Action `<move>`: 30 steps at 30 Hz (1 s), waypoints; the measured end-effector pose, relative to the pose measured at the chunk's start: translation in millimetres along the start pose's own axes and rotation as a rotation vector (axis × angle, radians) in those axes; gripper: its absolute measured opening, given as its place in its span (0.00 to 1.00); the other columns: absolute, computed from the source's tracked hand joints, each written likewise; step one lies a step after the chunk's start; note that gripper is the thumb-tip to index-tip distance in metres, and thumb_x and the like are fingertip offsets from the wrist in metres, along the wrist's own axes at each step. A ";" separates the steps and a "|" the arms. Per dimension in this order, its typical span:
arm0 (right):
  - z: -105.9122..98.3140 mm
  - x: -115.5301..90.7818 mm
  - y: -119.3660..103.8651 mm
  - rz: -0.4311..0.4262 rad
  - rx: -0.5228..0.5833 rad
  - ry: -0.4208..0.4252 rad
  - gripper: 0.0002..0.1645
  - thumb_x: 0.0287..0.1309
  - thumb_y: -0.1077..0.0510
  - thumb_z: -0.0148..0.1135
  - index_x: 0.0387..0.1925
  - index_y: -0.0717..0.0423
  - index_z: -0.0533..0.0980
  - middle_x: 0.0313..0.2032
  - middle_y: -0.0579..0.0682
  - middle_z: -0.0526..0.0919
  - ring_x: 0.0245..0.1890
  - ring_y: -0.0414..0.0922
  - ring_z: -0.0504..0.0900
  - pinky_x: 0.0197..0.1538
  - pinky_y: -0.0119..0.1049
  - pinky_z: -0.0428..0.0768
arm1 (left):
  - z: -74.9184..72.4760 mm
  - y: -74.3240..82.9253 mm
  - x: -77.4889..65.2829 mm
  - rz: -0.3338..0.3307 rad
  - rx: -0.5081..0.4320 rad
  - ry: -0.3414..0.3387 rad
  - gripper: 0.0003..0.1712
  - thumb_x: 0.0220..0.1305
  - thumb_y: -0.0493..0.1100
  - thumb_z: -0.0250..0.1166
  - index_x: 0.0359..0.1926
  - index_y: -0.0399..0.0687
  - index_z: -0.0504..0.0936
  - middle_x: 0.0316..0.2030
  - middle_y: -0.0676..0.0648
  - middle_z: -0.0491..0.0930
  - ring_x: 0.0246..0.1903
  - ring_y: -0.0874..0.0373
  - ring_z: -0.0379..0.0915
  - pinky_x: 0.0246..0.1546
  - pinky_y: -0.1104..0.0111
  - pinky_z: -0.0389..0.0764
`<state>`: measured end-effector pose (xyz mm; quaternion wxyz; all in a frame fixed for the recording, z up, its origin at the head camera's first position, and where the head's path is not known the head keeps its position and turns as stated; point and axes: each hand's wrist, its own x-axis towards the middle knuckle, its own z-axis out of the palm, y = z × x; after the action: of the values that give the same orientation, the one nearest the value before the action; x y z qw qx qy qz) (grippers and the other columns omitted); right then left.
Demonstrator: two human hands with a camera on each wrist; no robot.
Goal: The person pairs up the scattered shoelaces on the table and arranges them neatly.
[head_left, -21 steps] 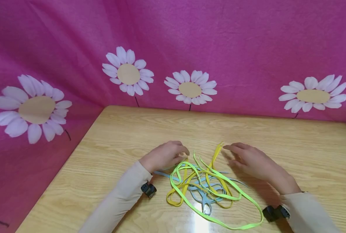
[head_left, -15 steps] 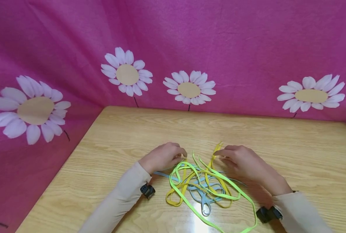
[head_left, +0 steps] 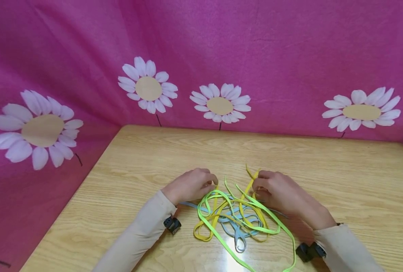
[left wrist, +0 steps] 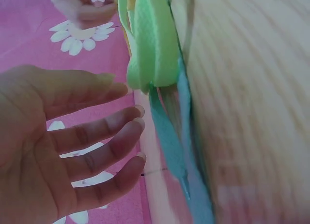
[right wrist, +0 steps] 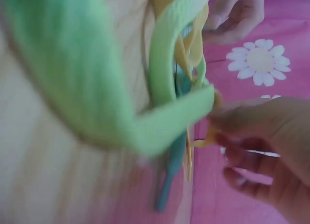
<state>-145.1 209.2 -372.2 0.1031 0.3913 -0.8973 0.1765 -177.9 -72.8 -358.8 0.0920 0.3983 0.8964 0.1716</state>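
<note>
A loose tangle of flat shoelaces lies on the table: a neon green shoelace [head_left: 203, 216], a yellow shoelace [head_left: 204, 238] and light blue lacing [head_left: 238, 231]. My right hand [head_left: 280, 192] pinches the yellow shoelace near its ends at the tangle's far right. In the right wrist view, yellow [right wrist: 208, 138] shows by the thumb and forefinger, and a green stretch [right wrist: 181, 110] crosses in front of their tips. At the tangle's far left is my left hand [head_left: 192, 185]. Its fingers [left wrist: 109, 141] are gently bent and spread, with nothing between them and the thumb in the left wrist view.
The wooden table [head_left: 147, 155] reaches back to a pink cloth [head_left: 283, 49] printed with white daisies. Black wrist cameras [head_left: 172, 224] sit below both sleeves. A green loop runs toward the table's near side.
My right hand has moved left onto the yellow shoelace and taken hold of it; the yellow ends have shifted apart. The green loop's near part has drawn leftward. My left hand has hardly moved.
</note>
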 end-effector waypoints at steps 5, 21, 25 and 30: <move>-11.2 2.7 0.3 -0.052 -0.083 0.196 0.16 0.39 0.73 0.70 0.29 0.53 0.78 0.32 0.45 0.76 0.31 0.42 0.74 0.34 0.39 0.76 | -1.1 1.0 -0.3 0.018 -0.034 0.020 0.12 0.69 0.42 0.60 0.48 0.44 0.83 0.41 0.47 0.80 0.33 0.62 0.73 0.37 0.69 0.76; -29.6 12.8 -29.9 -0.120 0.029 0.479 0.23 0.70 0.43 0.46 0.34 0.55 0.79 0.28 0.41 0.81 0.28 0.39 0.78 0.42 0.33 0.67 | 13.2 43.0 16.0 0.149 -0.690 0.041 0.20 0.71 0.43 0.58 0.60 0.42 0.74 0.55 0.45 0.76 0.52 0.59 0.73 0.51 0.71 0.75; -28.2 13.4 -29.7 -0.124 0.023 0.482 0.23 0.70 0.43 0.46 0.33 0.55 0.79 0.27 0.41 0.81 0.27 0.39 0.77 0.41 0.33 0.67 | 17.7 46.9 18.2 0.140 -0.767 0.054 0.16 0.69 0.40 0.60 0.56 0.42 0.78 0.52 0.44 0.79 0.49 0.63 0.73 0.50 0.70 0.75; -29.2 12.7 -28.7 -0.111 0.002 0.466 0.24 0.70 0.42 0.46 0.33 0.55 0.79 0.27 0.41 0.81 0.28 0.39 0.78 0.40 0.37 0.69 | 20.5 45.1 17.5 0.113 -0.801 0.044 0.13 0.66 0.41 0.63 0.50 0.44 0.81 0.47 0.51 0.80 0.46 0.66 0.73 0.46 0.70 0.77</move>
<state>-131.1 194.3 -334.5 0.3165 0.3889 -0.8261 0.2571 -152.6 -26.8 -361.0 0.2112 0.3758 0.7371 0.5204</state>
